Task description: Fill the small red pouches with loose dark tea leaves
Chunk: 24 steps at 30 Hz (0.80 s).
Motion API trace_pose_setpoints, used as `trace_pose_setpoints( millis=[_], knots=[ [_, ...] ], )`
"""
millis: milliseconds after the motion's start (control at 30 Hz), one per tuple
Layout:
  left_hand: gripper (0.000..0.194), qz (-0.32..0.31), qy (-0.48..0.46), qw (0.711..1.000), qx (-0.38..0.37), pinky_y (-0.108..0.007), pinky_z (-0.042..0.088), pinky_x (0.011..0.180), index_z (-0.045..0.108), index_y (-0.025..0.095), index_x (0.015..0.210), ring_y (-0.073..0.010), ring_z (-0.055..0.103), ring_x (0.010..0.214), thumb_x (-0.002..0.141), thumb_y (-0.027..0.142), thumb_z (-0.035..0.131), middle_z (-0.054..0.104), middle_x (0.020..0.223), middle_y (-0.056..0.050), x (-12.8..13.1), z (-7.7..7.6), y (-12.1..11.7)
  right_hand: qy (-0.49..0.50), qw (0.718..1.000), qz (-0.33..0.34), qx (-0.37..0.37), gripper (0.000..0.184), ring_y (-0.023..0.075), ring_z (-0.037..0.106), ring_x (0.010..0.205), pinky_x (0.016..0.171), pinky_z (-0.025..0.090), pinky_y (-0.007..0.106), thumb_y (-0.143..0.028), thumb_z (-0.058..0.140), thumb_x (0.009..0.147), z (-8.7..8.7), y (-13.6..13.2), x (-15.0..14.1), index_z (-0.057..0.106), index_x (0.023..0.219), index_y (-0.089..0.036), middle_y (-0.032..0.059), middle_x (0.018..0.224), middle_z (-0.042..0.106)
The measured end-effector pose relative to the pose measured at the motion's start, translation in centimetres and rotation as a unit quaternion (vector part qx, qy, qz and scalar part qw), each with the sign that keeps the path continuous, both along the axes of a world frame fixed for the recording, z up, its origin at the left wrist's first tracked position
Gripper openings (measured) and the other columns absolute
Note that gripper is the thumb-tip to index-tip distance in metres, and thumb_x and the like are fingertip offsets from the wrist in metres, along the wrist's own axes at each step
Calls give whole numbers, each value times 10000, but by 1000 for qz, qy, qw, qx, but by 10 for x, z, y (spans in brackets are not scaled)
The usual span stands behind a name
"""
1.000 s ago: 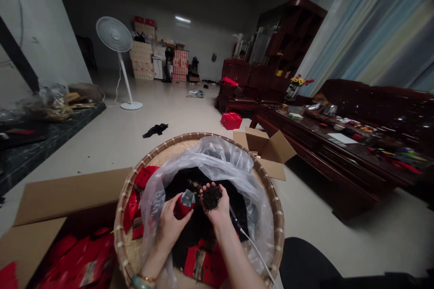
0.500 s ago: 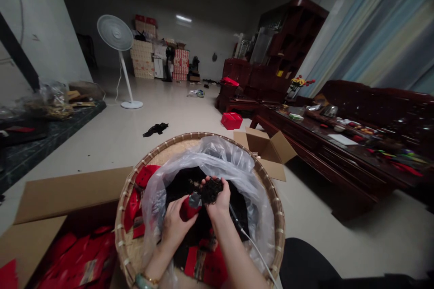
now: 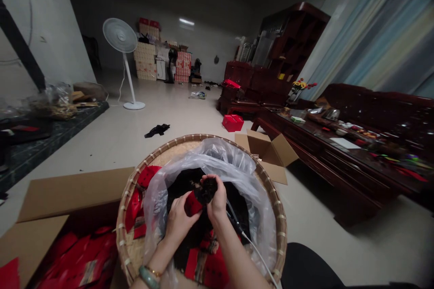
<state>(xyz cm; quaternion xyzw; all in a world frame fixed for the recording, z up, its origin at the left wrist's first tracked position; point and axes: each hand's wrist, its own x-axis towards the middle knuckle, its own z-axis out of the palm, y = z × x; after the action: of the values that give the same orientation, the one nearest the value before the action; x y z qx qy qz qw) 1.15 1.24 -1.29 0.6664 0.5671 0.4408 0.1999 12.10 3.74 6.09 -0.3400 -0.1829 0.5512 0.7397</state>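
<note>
A round woven basket (image 3: 275, 216) sits in front of me, lined with a clear plastic bag (image 3: 217, 162) full of dark loose tea leaves (image 3: 183, 180). My left hand (image 3: 179, 220) is closed round a small red pouch (image 3: 193, 203), holding its mouth upward. My right hand (image 3: 216, 198) is cupped round a clump of the tea leaves (image 3: 206, 189), tilted over the pouch's mouth. Several red pouches (image 3: 206, 267) lie in the basket beside the bag.
An open cardboard box (image 3: 68, 198) with red pouches stands at my left. A smaller open box (image 3: 267, 149) lies on the floor beyond the basket. A long dark wooden table (image 3: 339, 153) runs along the right. A white standing fan (image 3: 122, 54) is far left.
My right hand has turned from palm-up to tipped over the pouch, bringing the leaves to its mouth. The left hand lifted the pouch slightly towards it.
</note>
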Motion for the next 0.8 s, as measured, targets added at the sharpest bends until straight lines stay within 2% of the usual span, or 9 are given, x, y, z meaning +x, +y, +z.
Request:
trace_pose_setpoints(
  millis=[200, 500, 800],
  knots=[
    [520, 4, -3, 1000, -1, -390, 494, 785, 561, 189, 1120, -262, 583, 960, 617, 239, 683, 640, 980, -76, 2, -1, 0, -68, 997, 3, 20, 208, 149, 601, 685, 709, 461, 270, -342, 559, 756, -2, -2, -1, 660, 707, -167, 9, 716, 681],
    [512, 8, 3, 1000, -12, -354, 499, 738, 561, 189, 1110, -253, 590, 942, 620, 253, 695, 643, 944, -71, 2, -2, -1, -159, 982, 100, 2, 134, 138, 602, 714, 710, 437, 231, -217, 645, 683, 3, -7, 5, 710, 778, -149, 23, 732, 697],
    [496, 10, -8, 999, -30, -355, 507, 740, 576, 186, 1097, -245, 597, 920, 621, 255, 696, 634, 943, -77, 3, 1, -4, -156, 984, 87, 7, 154, 137, 604, 715, 718, 447, 229, -248, 597, 717, 0, -6, 6, 705, 769, -152, 21, 728, 695]
  ],
)
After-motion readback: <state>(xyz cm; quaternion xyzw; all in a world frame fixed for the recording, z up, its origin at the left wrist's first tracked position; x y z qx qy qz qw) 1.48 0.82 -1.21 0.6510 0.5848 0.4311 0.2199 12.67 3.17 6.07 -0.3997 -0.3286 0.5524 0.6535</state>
